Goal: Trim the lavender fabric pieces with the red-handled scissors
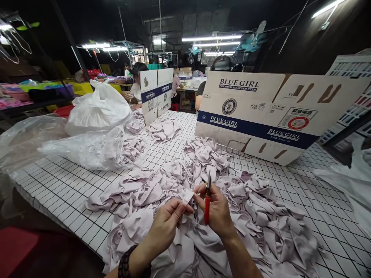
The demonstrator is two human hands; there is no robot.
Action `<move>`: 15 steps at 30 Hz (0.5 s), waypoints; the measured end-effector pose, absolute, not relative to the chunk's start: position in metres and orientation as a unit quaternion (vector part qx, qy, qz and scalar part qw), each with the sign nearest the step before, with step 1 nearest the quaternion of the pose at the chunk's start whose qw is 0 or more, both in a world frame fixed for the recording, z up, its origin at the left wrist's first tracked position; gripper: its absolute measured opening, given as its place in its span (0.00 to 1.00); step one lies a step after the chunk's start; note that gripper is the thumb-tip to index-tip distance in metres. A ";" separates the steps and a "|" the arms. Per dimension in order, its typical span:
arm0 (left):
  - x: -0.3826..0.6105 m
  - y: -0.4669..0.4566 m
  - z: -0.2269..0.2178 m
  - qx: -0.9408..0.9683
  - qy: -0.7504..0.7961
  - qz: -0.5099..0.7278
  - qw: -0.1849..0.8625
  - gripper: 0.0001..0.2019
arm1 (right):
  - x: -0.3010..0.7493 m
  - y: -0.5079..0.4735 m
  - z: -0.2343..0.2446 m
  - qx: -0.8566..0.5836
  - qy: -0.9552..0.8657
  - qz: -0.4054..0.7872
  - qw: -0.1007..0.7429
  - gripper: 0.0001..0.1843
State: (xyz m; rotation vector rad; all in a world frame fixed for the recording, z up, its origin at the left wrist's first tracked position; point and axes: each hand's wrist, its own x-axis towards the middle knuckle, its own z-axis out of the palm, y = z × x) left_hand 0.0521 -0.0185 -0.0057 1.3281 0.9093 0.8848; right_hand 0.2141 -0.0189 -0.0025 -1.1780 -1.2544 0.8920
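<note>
My left hand [165, 222] is closed, pinching one end of a small pale lilac fabric piece [187, 196] between thumb and fingers. The fingertips of my right hand [219, 214] meet the other end of that piece. Also in my right hand are small scissors [206, 208] with a red handle, their metal blades pointing up and away from me; whether the blades are apart I cannot tell. Beneath both hands spreads a large loose heap of pale lilac cloth pieces [278, 227], which hides the table there.
A white table [66, 193] with a black grid bears everything. Cardboard panels [249, 106] stand upright on its far side, a smaller panel [156, 94] further left. Plastic bags [98, 110] lie at the left, white plastic [350, 181] at the right. Other people sit beyond.
</note>
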 end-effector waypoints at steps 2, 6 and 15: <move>0.054 -0.015 -0.007 0.593 0.390 0.413 0.571 0.20 | 0.215 -0.018 -0.001 -0.495 -0.558 0.381 0.546 0.09; 0.057 -0.011 -0.003 0.597 0.410 0.490 0.485 0.17 | 0.210 -0.023 0.004 -0.490 -0.534 0.383 0.573 0.10; 0.071 -0.006 0.001 0.579 0.322 0.477 0.578 0.17 | 0.220 -0.049 0.013 -0.560 -0.529 0.409 0.490 0.12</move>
